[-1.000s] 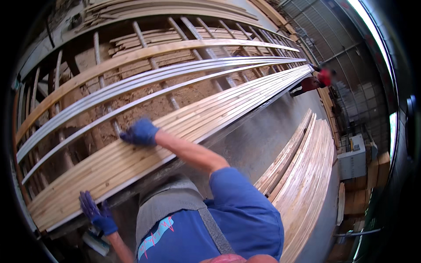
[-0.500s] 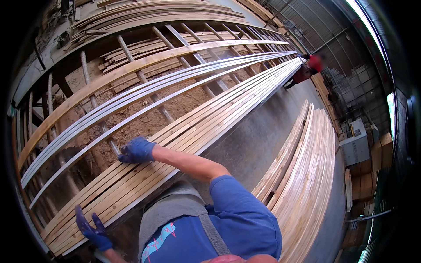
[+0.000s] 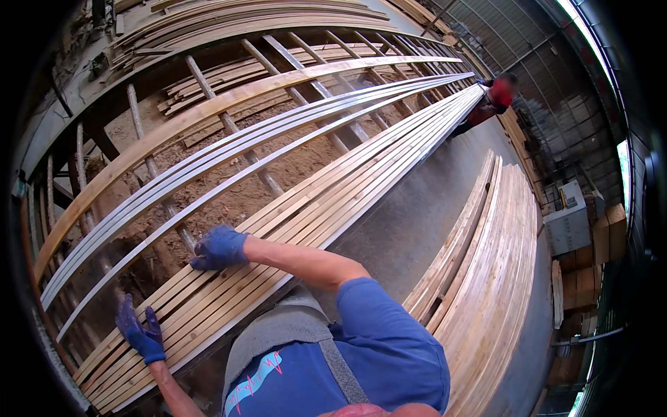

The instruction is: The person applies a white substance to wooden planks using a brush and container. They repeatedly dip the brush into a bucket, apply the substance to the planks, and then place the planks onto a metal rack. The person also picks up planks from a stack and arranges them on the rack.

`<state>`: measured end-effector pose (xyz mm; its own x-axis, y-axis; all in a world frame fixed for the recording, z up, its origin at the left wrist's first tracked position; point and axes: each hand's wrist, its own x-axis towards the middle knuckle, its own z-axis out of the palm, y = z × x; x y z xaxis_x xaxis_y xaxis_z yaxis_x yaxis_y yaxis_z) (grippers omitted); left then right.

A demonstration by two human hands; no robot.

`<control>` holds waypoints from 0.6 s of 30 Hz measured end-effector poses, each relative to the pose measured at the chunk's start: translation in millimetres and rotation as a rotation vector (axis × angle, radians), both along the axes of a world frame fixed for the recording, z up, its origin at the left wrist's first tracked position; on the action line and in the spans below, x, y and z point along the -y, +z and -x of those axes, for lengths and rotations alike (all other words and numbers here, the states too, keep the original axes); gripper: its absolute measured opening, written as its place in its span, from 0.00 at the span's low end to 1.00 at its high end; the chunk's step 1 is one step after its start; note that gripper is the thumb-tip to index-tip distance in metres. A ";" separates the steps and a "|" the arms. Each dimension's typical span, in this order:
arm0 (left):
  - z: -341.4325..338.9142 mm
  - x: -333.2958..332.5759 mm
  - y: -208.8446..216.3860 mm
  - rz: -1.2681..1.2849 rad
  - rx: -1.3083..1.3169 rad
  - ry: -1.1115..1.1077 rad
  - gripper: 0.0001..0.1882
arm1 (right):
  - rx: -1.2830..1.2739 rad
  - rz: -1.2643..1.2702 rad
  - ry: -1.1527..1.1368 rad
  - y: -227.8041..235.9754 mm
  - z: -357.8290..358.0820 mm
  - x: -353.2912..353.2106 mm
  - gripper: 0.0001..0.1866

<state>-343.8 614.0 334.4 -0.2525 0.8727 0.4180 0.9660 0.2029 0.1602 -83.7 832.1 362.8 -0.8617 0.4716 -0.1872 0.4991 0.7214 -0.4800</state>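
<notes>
Long pale wooden strips (image 3: 313, 219), laid side by side with narrow dark gaps between several of them, run along the near long edge of a barred rack (image 3: 200, 78), their left ends by its near left corner. The left hand (image 3: 142, 335), in a dark blue glove, rests over the strips close to these ends; its fingers are extended, the thumb stands well apart, and the fingertips reach past the outermost strip on the side away from the body, with no strip enclosed. The right hand (image 3: 221, 248), gloved in blue, lies farther along the same outer side; its fingers are partly bent over the outermost strip, and whether they grip it cannot be told, the undersides being hidden. Across the bars beyond lie, in order, a single silvery strip (image 3: 258, 165), a group of silvery strips (image 3: 229, 147) and a broader brown board (image 3: 208, 110). Outside the rack's far long edge, more boards (image 3: 257, 24) are heaped. A co-worker in red (image 3: 486, 104) stands at the strips' far end. On the floor (image 3: 389, 215) to the right lies a stack of planks (image 3: 479, 278), with a whitish box (image 3: 566, 226) beyond it.
</notes>
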 end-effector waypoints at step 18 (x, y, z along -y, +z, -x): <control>5.5 0.0 -6.8 0.183 0.012 0.033 0.24 | -0.273 0.105 0.128 -21.5 38.1 2.1 0.23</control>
